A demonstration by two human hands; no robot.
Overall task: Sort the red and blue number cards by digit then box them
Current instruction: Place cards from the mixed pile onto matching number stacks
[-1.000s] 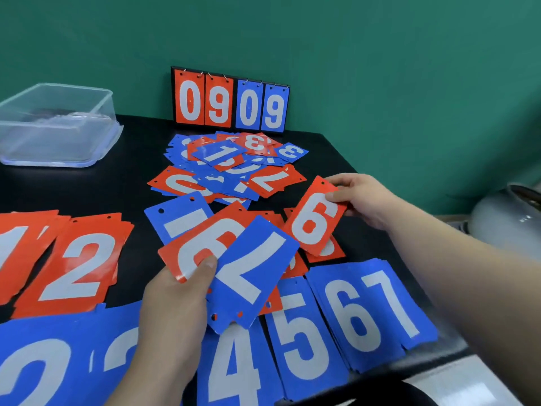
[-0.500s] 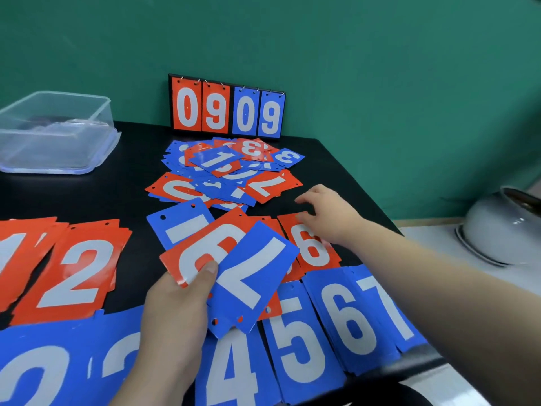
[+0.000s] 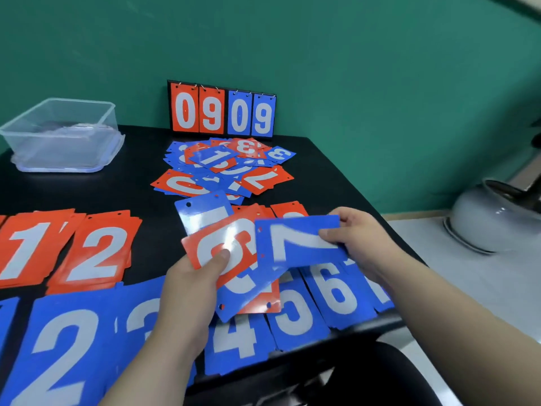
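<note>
cards (image 3: 205, 238) sat fanned in the left hand (image 3: 190, 285), gripped ready for sorting, while the right hand (image 3: 361, 241) pinched the blue 7 card (image 3: 295, 244) near the blue 7 pile (image 3: 379, 295) (its likely home).

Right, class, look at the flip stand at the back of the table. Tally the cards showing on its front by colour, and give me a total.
Red cards: 2 (a 0 and a 9)
Blue cards: 2 (a 0 and a 9)
Total: 4
</note>
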